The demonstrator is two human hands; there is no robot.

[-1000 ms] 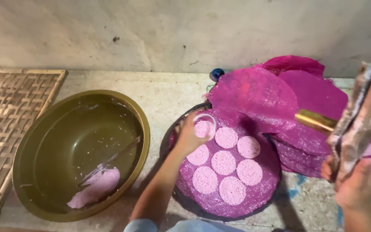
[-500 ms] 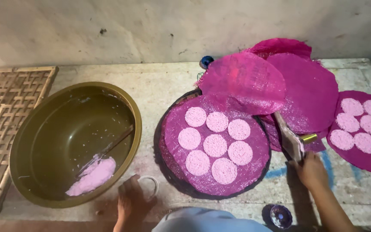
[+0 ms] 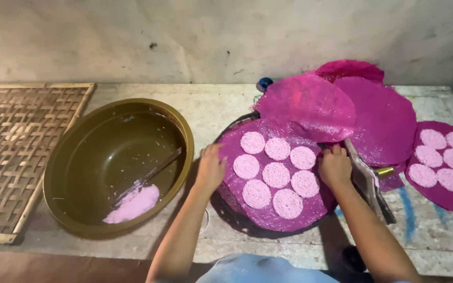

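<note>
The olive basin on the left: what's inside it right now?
Inside the olive basin a small heap of pale pink paste lies at the bottom, with a long-handled utensil resting in it. Its tip is buried in the paste, so its shape is hidden.

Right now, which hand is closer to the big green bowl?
Left. The left hand sits just beside the green bowl, at its right rim. The right hand is farther away, across the purple sheet.

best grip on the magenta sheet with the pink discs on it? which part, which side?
Probably the bare rim of the magenta sheet, at opposite sides, coming in low from left and right. The pink discs fill the middle, so only the edge is free. The left hand and right hand already sit at those two edges; whether they pinch it I cannot tell.
</note>
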